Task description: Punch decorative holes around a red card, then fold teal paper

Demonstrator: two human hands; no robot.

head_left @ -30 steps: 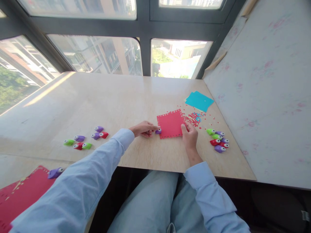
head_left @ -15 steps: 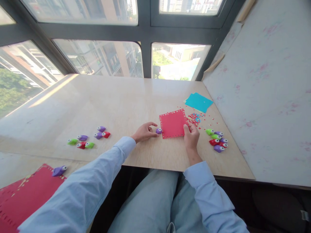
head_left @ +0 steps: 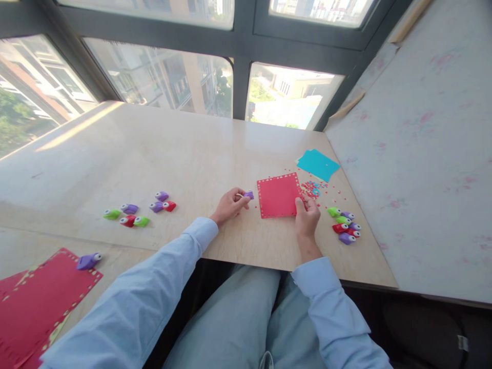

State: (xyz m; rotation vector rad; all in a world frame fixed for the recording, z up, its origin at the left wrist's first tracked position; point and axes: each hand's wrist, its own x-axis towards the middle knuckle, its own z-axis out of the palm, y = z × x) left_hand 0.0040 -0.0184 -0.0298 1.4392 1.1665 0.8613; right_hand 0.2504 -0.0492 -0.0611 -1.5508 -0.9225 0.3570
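A red paper square (head_left: pixel 279 195) with small holes punched along its edges lies flat on the wooden table (head_left: pixel 161 159). My right hand (head_left: pixel 306 216) pinches its near right corner. My left hand (head_left: pixel 230 204) is closed on a small purple punch (head_left: pixel 248 195), held just left of the square and apart from its edge. Red and blue paper bits (head_left: pixel 313 187) are scattered beyond the square's right side.
A cluster of green, purple and red punches (head_left: pixel 344 226) sits right of my right hand; another cluster (head_left: pixel 136 212) lies to the left. Blue paper (head_left: pixel 318 164) lies at the back right. A red sheet (head_left: pixel 36 302) bears a purple punch (head_left: pixel 88 261) at the lower left.
My left hand has drawn the purple punch off the square's left edge and lifted it slightly. My right hand keeps its hold on the corner. The view shifted a little.
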